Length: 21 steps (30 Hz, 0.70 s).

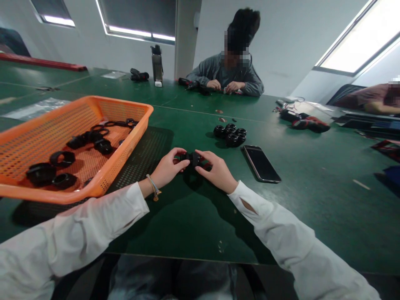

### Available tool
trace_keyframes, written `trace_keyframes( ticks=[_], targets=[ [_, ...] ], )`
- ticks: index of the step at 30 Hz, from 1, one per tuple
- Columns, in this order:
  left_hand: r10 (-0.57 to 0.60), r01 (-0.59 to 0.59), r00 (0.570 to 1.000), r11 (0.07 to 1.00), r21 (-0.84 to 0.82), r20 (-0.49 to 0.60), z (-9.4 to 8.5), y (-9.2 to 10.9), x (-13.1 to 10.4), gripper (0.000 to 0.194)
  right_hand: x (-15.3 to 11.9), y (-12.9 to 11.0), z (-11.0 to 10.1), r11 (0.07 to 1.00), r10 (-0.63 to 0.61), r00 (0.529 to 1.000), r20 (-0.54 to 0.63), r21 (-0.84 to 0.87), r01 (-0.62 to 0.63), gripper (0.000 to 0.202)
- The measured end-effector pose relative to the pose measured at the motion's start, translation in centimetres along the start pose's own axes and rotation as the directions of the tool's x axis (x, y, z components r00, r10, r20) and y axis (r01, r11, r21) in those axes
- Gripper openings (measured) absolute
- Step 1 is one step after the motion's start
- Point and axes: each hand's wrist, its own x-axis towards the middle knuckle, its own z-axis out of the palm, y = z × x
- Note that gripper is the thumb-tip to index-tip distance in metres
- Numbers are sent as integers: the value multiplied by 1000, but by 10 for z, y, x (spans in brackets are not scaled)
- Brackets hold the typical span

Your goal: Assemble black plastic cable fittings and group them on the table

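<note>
The sleeves (103,216) are laid over the near edge of the green table (193,229), and a bracelet (153,186) is worn on the left wrist. Just beyond, a black part (191,158) is held between the two hands, raised a little over the tabletop, as its shadow suggests. Its left end is pinched between thumb and fingers of the left hand (170,168); its right end is pinched likewise by the right hand (215,168). Whether it is made of one piece or two cannot be told, since much of it is covered by the fingers.

For a twist or a push, both ends would best be held in one straight line, with one hand steadied while the other is turned. Any thread, if there is one, should be started lightly so that it is not crossed, and force should be eased if binding is felt.

To the left, loose black pieces (40,174) are held in an orange basket (125,154), within easy reach. To the right, a phone (261,163) is laid flat; it would be better given some elbow room. Past the hands, a cluster (233,139) of black rounded pieces is gathered. Farther off, a bottle (157,66) is stood upright, and small items are handled by a co-worker (200,73).
</note>
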Motion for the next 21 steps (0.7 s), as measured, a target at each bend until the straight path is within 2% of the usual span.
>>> trace_keyframes(
  ticks=[5,11,21],
  targets=[
    [11,-11,1000,1000,8,-16,1,-2,-1,30,-1,-1,2,995,45,999,-23,90,-43,54],
    [6,-6,999,1000,-20,-38,1,-2,-3,30,-1,-5,1,992,62,998,-23,112,-59,44],
    [-90,82,993,992,-99,-74,3,7,-3,24,-2,-5,1,994,40,998,-42,104,-36,37]
  ],
)
